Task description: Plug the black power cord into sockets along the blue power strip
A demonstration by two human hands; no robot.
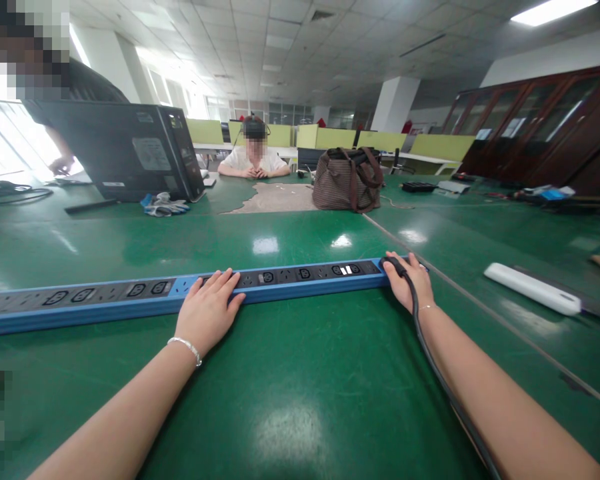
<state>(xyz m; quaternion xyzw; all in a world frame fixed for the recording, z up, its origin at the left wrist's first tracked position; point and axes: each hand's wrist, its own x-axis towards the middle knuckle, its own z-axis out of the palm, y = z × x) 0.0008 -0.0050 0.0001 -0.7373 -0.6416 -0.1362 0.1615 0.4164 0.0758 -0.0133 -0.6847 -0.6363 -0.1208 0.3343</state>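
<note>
The blue strip, long, straight and lined with black sockets, runs from 9 to 1 o'clock on the glossy green table. The left hand lies on it at 11, fingers loosely spread; the right hand, at 1, closes round a black plug at its end. The cable crosses that wrist towards 5. A white bar lies at 2, gloves beside a black case at 11. The woven-look brown bag at 12:30 has unclear dark contents; a person sits at 12.
</note>
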